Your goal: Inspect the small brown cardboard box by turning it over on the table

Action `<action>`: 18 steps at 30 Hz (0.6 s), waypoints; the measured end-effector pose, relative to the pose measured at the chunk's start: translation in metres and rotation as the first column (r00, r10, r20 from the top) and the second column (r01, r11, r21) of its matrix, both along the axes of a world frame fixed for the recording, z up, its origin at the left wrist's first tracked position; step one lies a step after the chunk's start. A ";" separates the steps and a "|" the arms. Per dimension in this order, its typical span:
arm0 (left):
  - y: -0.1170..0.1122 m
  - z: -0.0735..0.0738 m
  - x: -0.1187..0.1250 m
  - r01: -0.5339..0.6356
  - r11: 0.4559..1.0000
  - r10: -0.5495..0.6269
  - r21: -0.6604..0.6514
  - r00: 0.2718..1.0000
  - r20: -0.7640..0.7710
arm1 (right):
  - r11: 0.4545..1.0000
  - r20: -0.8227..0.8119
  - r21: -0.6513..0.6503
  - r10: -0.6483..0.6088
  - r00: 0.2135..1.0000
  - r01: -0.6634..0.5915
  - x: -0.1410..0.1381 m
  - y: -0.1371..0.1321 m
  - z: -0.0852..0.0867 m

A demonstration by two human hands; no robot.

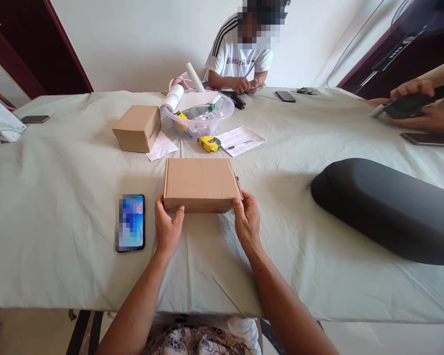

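A closed brown cardboard box (201, 180) is in front of me over the cloth-covered table, between my two hands. My left hand (169, 224) grips its near left corner, thumb on the front face and fingers along the side. At the near right corner my right hand (248, 217) holds it the same way; its far fingers are partly hidden. Part of a small dark object (237, 180) shows beyond the box's right edge, too little to name. To the left of my left hand lies a phone (130, 223) with its screen lit.
Behind the box are a tape measure (209, 143), a paper with a pen (244, 140), a second carton (137, 128) and a plastic basin (227, 112) of bottles. A long black padded seat (388, 212) lies right. One person (240, 54) sits opposite; another's hands (414, 106) hold a dark object.
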State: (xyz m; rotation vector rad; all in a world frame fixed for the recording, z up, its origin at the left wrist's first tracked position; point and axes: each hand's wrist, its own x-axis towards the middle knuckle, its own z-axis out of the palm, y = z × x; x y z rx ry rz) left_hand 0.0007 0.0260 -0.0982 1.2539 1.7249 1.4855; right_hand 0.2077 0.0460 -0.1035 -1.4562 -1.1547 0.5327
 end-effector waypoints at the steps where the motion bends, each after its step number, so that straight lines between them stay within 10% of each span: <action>1: 0.001 -0.002 -0.001 -0.007 1.000 0.007 -0.004 0.999 -0.041 | 1.000 0.022 -0.018 -0.001 1.000 0.001 0.001 0.000 -0.001; 12: 0.007 -0.016 -0.007 -0.052 0.997 0.067 0.064 0.965 -0.255 | 0.975 0.152 -0.187 0.152 0.977 -0.123 -0.004 0.000 -0.002; 18: 0.003 0.002 -0.007 -0.127 0.969 0.162 0.212 0.975 -0.153 | 0.991 0.094 0.049 0.117 0.989 -0.122 -0.004 -0.004 0.004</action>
